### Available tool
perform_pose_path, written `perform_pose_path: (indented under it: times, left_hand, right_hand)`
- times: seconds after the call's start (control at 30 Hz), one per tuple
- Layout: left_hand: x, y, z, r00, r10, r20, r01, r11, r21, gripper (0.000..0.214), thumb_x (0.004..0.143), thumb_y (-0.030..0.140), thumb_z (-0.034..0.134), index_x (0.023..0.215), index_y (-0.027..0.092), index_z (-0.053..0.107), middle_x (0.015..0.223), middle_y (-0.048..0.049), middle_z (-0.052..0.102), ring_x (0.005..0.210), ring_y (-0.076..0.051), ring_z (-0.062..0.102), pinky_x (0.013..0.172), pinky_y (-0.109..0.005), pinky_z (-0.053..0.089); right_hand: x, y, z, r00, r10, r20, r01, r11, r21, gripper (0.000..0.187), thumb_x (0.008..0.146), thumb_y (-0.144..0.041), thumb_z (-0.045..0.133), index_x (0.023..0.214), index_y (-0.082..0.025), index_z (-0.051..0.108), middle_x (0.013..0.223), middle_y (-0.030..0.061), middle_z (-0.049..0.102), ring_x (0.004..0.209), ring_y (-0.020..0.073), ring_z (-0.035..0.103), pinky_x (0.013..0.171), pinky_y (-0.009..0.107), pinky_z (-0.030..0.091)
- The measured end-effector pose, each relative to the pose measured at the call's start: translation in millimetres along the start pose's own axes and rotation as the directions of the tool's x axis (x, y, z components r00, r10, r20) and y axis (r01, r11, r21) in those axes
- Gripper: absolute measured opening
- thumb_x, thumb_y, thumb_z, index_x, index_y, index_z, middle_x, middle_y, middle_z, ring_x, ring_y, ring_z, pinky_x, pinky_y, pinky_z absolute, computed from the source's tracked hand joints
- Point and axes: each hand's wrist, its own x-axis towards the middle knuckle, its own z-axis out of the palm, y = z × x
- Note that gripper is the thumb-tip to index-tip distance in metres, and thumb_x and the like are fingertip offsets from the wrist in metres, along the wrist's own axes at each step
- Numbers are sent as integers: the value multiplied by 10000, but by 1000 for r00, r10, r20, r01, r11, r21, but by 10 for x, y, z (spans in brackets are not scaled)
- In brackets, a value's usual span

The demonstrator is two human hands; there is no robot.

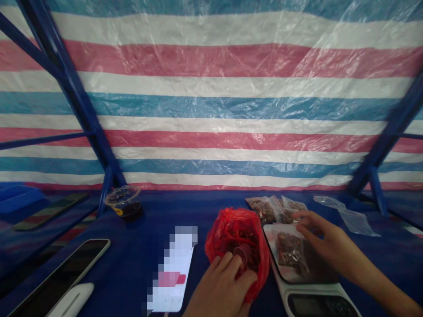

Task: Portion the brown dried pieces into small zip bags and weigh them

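Note:
My left hand (224, 281) reaches into a red plastic bag (216, 237) with its fingers closed round a small round cup (243, 253). Brown dried bits (253, 251) lie inside the bag around the cup. On the right, a small clear plastic bag (291, 251) of similar brown bits rests on the dark plate of a kitchen scale (317, 270). My right hand (325, 240) is over the scale, thumb and forefinger at the upper edge of the clear bag, seemingly pinching it. The fingertip contact is hard to make out.
Filled clear bags (266, 209) lie behind the scale, with flat clear bags (350, 215) farther right. A lit phone (175, 273) sits left of the red bag. Farther left are a lidded cup of dark liquid (130, 209), a dark-screened phone (62, 277) and a white device (74, 301).

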Motion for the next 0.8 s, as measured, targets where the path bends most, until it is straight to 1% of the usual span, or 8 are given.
perform_pose_path:
  times: [0.1,0.23,0.37,0.47,0.53,0.63,0.73,0.8]
  left_hand:
    - [-5,-47,283,998,-53,-46,53,999,-5,464,746,83,702,1158,289,759,1161,-94,761,1050,-307,713,905,-371,579]
    - [17,-27,507,977,-175,-120,164,982,-94,524,784,79,650,1255,292,734,1321,-119,740,1090,-312,733,856,-330,596]
    - [100,108,459,952,-268,-145,249,959,-138,477,930,150,550,1365,283,694,1367,-140,722,1215,-343,709,909,-366,610]
    - [133,167,409,934,-320,-160,291,940,-180,482,984,268,554,1456,261,648,1471,-178,659,1318,-392,655,1010,-463,592]
    - [122,163,414,934,-316,-165,278,936,-214,536,981,309,584,1516,276,599,1540,-179,607,1372,-396,617,1055,-481,572]
    - [80,124,438,927,-310,-212,255,934,-249,588,967,314,620,1551,306,557,1556,-162,595,1391,-375,605,1034,-445,589]
    - [45,88,392,900,-330,-283,257,929,-268,575,968,252,600,1538,315,566,1530,-149,607,1357,-345,638,1006,-426,614]
    - [31,74,312,917,-304,-258,226,930,-291,554,993,241,564,1542,314,557,1523,-147,603,1338,-323,656,1005,-415,622]
  right_hand:
    - [15,51,-18,999,-31,-14,30,995,-96,284,888,-478,640,1009,-247,754,778,50,811,573,244,707,569,350,579]
    - [16,-18,-46,983,-126,-133,96,973,-210,277,906,-456,598,989,-251,763,868,72,786,685,259,705,582,358,544]
    - [-68,-296,-73,943,-233,-239,188,962,-197,221,962,-424,584,1003,-266,734,945,61,743,805,249,682,699,360,544]
    - [-160,-516,-64,927,-279,-251,251,958,-138,159,984,-389,605,1016,-276,712,910,33,710,800,228,655,704,335,525]
    - [-204,-610,-37,921,-301,-246,287,954,-92,135,988,-371,613,1000,-277,709,898,24,706,786,220,646,705,329,521]
    - [-236,-661,16,922,-317,-222,315,948,-49,131,992,-352,610,982,-276,716,872,16,710,768,212,646,699,323,523]
    - [-252,-656,58,932,-305,-194,304,952,-36,135,998,-343,608,970,-273,720,836,9,705,733,198,641,670,304,523]
    - [-265,-666,75,934,-300,-196,300,953,-28,131,998,-341,615,957,-271,717,822,6,703,724,190,646,654,288,527]
